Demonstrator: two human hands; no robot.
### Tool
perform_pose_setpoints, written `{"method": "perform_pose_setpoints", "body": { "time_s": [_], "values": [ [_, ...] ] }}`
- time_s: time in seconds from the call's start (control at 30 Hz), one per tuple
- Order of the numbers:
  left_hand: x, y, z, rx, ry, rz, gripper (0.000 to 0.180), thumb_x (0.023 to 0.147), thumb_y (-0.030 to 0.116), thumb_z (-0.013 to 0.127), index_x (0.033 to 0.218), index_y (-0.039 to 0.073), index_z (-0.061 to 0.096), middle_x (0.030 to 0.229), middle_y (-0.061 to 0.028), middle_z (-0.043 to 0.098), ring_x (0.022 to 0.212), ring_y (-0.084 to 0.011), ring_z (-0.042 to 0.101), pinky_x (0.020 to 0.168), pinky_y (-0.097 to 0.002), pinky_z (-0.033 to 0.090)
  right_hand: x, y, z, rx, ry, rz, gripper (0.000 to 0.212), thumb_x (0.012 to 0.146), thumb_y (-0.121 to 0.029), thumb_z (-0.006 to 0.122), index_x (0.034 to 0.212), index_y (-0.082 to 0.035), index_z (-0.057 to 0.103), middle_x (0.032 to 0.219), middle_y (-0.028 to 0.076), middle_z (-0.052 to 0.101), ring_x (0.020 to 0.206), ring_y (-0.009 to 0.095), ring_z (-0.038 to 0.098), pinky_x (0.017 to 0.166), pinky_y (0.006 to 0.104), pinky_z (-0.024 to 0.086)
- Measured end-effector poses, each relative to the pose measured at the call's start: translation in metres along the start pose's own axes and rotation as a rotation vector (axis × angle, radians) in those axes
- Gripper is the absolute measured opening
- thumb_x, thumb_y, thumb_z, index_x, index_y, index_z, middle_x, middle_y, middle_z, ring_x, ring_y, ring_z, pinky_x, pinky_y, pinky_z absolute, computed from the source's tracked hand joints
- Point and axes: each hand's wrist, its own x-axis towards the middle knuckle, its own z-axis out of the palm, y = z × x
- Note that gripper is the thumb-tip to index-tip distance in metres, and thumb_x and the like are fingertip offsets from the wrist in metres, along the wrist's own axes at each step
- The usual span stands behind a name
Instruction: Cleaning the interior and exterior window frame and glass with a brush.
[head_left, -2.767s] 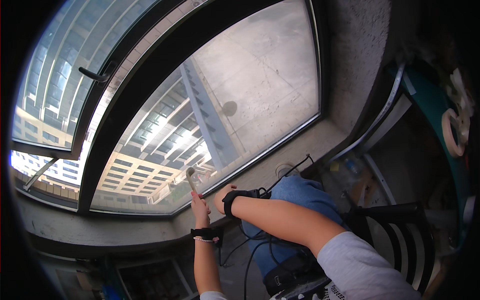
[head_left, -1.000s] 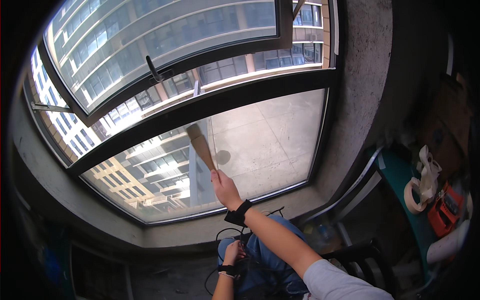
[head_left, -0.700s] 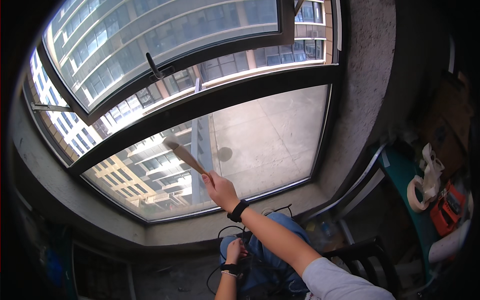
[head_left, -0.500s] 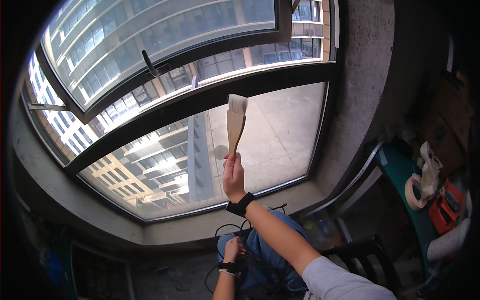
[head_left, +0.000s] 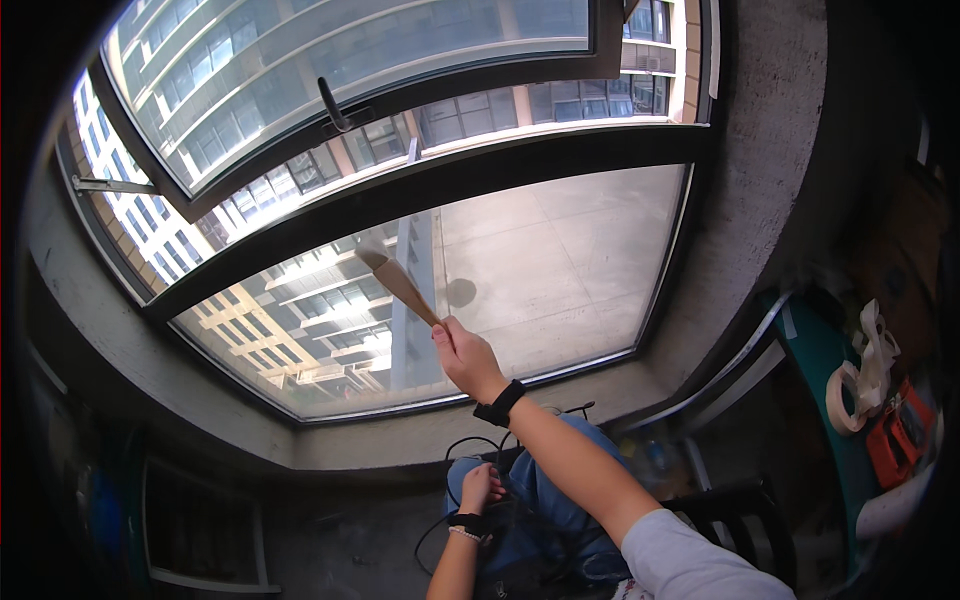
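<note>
With our right hand (head_left: 462, 352) closed round the brush (head_left: 396, 279) handle, we judge a loose grip could drop it against the window pane (head_left: 540, 260).

Green table (head_left: 815, 350) at right: tape rolls (head_left: 850, 385), orange tool (head_left: 900, 435).

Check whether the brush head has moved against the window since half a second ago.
Yes. The brush in the right hand swung left and down, away from the dark crossbar.

Grey short sleeve, blk wristbands on both wrists, blue trousers.
</note>
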Motion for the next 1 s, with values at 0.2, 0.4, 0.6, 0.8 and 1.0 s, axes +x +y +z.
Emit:
{"method": "perform_pose_setpoints", "body": {
  "time_s": [0.2,0.4,0.6,0.8,1.0],
  "values": [
    [0.003,-0.003,-0.002,0.014,0.004,0.009,0.028,0.080,0.028,0.041,0.080,0.001,0.048,0.059,-0.0084,0.050,0.043,-0.0162,0.052,0.036,-0.0242,0.042,0.002,-0.004,-0.002,0.060,0.045,0.002,0.025,0.086,-0.028,0.034,0.085,-0.005,0.045,0.060,0.018,0.052,0.059,0.037,0.051,0.051,0.0426,0.039],
    [0.011,-0.009,-0.006,-0.129,0.025,0.062,0.024,0.080,0.025,0.040,0.078,0.002,0.048,0.056,-0.0069,0.049,0.040,-0.0153,0.049,0.036,-0.0239,0.040,0.006,-0.005,-0.003,0.168,0.009,0.077,0.027,0.086,-0.028,0.033,0.085,-0.005,0.046,0.059,0.015,0.051,0.059,0.033,0.051,0.052,0.0375,0.038],
    [0.014,-0.016,0.004,-0.107,0.072,0.106,0.023,0.080,0.024,0.040,0.076,0.002,0.048,0.052,-0.0066,0.048,0.036,-0.0142,0.047,0.033,-0.0240,0.039,0.036,-0.044,0.004,0.070,-0.011,0.001,0.026,0.086,-0.028,0.032,0.086,-0.005,0.043,0.064,0.016,0.052,0.062,0.035,0.051,0.053,0.0400,0.038],
    [0.012,-0.014,0.004,-0.133,0.072,0.128,0.023,0.081,0.022,0.040,0.074,0.002,0.049,0.051,-0.0062,0.047,0.036,-0.0136,0.046,0.032,-0.0237,0.038,0.069,-0.072,0.027,-0.040,0.004,-0.122,0.025,0.086,-0.027,0.032,0.089,-0.003,0.040,0.075,0.018,0.053,0.067,0.035,0.052,0.057,0.0421,0.040],
    [0.013,-0.014,0.002,-0.168,0.051,0.129,0.021,0.080,0.021,0.040,0.075,0.002,0.049,0.052,-0.0064,0.048,0.036,-0.0136,0.046,0.032,-0.0238,0.037,0.071,-0.071,0.060,-0.211,0.021,-0.093,0.025,0.086,-0.026,0.031,0.090,-0.003,0.039,0.078,0.019,0.052,0.067,0.036,0.052,0.057,0.0434,0.041]
  ]
}}
